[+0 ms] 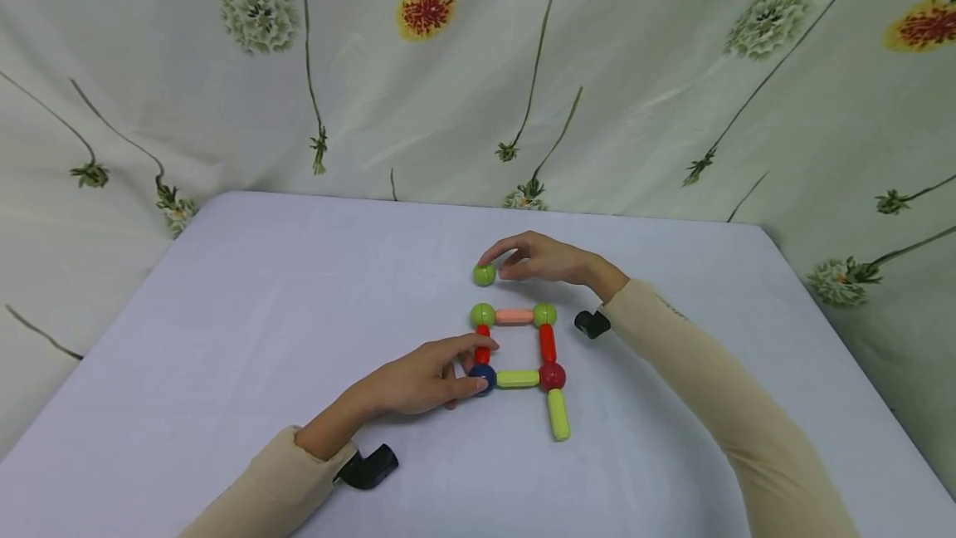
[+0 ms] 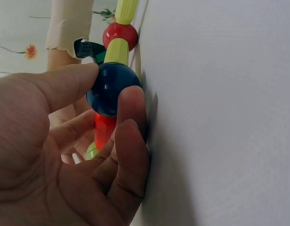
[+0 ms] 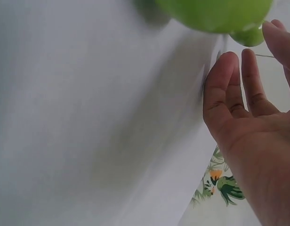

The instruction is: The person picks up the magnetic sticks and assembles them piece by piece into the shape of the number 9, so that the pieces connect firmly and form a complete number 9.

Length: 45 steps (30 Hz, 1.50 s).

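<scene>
Head view: the left hand point(image 1: 421, 379) lay beside a square of balls and rods on the tabletop point(image 1: 246, 330), its thumb and a finger pinching the blue ball point(image 1: 483, 375) at the near left corner. The fingers hid part of the red rod point(image 1: 482, 345) on the square's left side. The right hand point(image 1: 543, 259) rested beyond the square, fingertips curled onto a loose green ball point(image 1: 484, 274) lying just past the far left corner and apart from it. The square's rods ran either across the tabletop or away from the person; a yellow rod point(image 1: 558, 414) stuck out from the dark red ball point(image 1: 552, 375) toward the person, its long axis nearly in line with the right side.

Left wrist view: the blue ball point(image 2: 109, 89) sat between thumb and fingertip, the rest of the frame mostly hidden behind it.

Right wrist view: the green ball point(image 3: 215, 13) was blurred and cut off by the top edge, so the grip could not be made out there.
</scene>
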### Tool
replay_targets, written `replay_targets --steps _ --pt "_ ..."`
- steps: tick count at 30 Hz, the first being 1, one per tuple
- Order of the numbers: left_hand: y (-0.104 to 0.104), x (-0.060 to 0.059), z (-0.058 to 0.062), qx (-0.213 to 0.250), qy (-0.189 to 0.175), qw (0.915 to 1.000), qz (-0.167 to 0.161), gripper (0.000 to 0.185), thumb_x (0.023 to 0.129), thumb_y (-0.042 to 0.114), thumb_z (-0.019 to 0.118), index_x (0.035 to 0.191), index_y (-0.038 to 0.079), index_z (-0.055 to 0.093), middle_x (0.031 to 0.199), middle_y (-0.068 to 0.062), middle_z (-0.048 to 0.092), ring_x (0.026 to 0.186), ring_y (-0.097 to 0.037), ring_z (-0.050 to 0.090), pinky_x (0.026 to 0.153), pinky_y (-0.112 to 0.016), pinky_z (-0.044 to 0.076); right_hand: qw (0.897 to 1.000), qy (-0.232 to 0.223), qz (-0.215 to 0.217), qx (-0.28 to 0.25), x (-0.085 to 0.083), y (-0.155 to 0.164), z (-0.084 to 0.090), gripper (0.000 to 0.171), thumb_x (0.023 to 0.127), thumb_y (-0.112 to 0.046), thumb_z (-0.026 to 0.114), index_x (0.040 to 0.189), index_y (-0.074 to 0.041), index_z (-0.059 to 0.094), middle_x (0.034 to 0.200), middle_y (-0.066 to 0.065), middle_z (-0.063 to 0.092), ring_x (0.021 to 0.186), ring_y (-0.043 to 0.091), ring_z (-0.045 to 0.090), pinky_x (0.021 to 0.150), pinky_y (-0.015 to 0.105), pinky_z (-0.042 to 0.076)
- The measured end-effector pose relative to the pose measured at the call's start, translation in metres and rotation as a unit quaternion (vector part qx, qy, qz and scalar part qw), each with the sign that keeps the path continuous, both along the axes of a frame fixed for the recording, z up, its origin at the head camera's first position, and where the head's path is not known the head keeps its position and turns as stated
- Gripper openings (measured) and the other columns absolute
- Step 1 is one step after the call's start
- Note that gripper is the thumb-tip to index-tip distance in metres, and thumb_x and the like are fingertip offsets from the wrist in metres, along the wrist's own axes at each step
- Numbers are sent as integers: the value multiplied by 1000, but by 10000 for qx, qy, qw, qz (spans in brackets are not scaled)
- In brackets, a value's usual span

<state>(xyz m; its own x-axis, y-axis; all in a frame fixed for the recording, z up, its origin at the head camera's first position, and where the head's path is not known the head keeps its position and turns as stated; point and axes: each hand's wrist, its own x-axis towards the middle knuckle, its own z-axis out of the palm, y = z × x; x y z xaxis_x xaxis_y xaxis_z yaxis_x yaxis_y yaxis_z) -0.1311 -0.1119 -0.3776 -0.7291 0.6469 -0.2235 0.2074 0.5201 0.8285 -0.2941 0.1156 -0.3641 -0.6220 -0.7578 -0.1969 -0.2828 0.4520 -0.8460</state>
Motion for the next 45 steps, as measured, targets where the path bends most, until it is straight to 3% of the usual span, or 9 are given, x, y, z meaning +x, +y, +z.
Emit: replay_targets --steps 6,12,24,36,45 --pt "-1 1 1 38 6 10000 -23 48 92 30 59 136 19 43 100 -2 52 58 -15 57 59 -23 44 9998 51 17 177 1 -7 0 31 91 -10 57 120 -20 61 125 -3 57 108 20 52 92 34 45" --pt "-1 1 2 5 33 10000 8 48 92 30 59 136 21 44 100 -1 52 58 -16 58 59 -24 45 9992 117 -83 370 3 -12 3 28 91 -9 59 117 -20 62 121 -4 57 111 17 53 98 35 43" --pt "-1 1 2 95 91 9999 -80 47 92 29 59 136 18 44 99 -3 51 57 -17 58 59 -23 44 9992 233 -145 295 7 -16 4 19 88 -4 62 107 -10 61 111 3 59 114 19 51 106 36 38" --pt "0 2 5 44 60 10000 -19 47 92 28 59 136 17 44 98 -4 51 59 -17 58 58 -23 45 9963 589 -305 553 11 -6 7 29 92 -13 59 120 -18 59 126 -2 56 119 19 50 105 40 38" --pt "1 2 3 31 -31 10000 52 47 92 28 60 136 19 44 99 -3 51 58 -16 57 58 -23 45 9945 872 -487 314 18 12 17 31 93 -18 59 124 -17 58 125 -4 57 112 18 53 97 39 42"
